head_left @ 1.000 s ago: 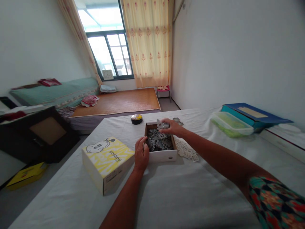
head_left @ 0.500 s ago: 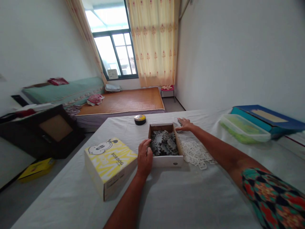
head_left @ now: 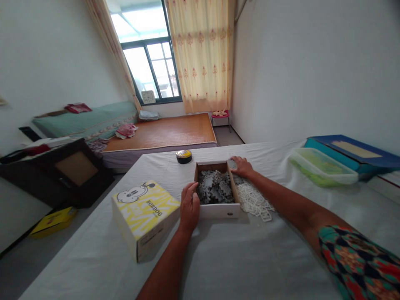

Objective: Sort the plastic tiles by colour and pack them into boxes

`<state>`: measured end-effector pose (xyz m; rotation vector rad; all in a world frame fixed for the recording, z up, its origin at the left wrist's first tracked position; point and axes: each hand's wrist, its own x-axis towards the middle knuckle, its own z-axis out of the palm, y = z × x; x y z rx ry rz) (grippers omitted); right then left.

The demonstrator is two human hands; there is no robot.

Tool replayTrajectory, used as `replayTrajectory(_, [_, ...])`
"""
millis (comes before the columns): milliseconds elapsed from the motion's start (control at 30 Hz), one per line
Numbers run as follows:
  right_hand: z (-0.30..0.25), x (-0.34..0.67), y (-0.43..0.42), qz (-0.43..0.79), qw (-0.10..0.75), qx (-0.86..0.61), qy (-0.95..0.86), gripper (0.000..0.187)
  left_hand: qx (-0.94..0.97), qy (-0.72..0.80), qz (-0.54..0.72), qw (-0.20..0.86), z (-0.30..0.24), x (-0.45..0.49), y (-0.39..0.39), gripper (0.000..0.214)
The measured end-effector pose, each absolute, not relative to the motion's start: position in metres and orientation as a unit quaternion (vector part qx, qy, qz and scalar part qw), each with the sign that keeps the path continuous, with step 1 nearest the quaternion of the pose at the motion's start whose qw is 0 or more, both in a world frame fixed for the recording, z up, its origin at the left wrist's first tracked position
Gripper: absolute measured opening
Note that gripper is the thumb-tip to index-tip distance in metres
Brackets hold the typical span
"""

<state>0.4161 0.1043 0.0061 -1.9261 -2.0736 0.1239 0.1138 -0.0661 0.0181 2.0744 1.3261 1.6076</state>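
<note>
A white cardboard box (head_left: 218, 211), open at the top, holds a heap of grey toothed plastic pieces (head_left: 215, 187). My left hand (head_left: 190, 206) is closed against the box's left wall, with the fingers along its edge. At the far right corner of the box is my right hand (head_left: 243, 167), its fingers apart and curved beside the outer wall. Some grey pieces (head_left: 233, 164) show between its fingers and thumb. Just nearer to me, beside the box, lies a pile of white square plastic frames (head_left: 254, 202), partly covered by the right forearm.
Left of the box sits a yellow and white BOBDOG box (head_left: 146, 212). A round black and yellow tin (head_left: 183, 156) stands behind. On the right are a clear plastic tray (head_left: 325, 166) with green contents and a blue box (head_left: 353, 152). A white cloth (head_left: 265, 258) covers the table.
My right hand has drawn slightly towards me along the box's right wall, and its fingers are more bent. My left hand and the box have stayed in place.
</note>
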Motion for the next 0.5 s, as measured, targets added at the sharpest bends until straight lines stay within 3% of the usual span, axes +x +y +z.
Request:
replayTrajectory(267, [0.028,0.431,0.086,0.032,0.265,-0.665,-0.697,0.057,0.701,0.446,0.548,0.099,0.019,0.114,-0.066,0.034])
replayTrajectory(333, [0.042,0.426,0.081,0.045,0.332,-0.651,-0.681,0.058,0.7,0.444,0.55,0.098,0.018,0.114,-0.065,0.034])
replayTrajectory(433, [0.066,0.411,0.071,0.129,0.444,-0.509,-0.726,0.063,0.699,0.444,0.552,0.098,0.016,0.115,-0.064,0.034])
replayTrajectory(500, [0.079,0.404,0.064,0.208,0.423,-0.405,-0.784,0.073,0.698,0.445,0.552,0.099,0.016,0.115,-0.063,0.035])
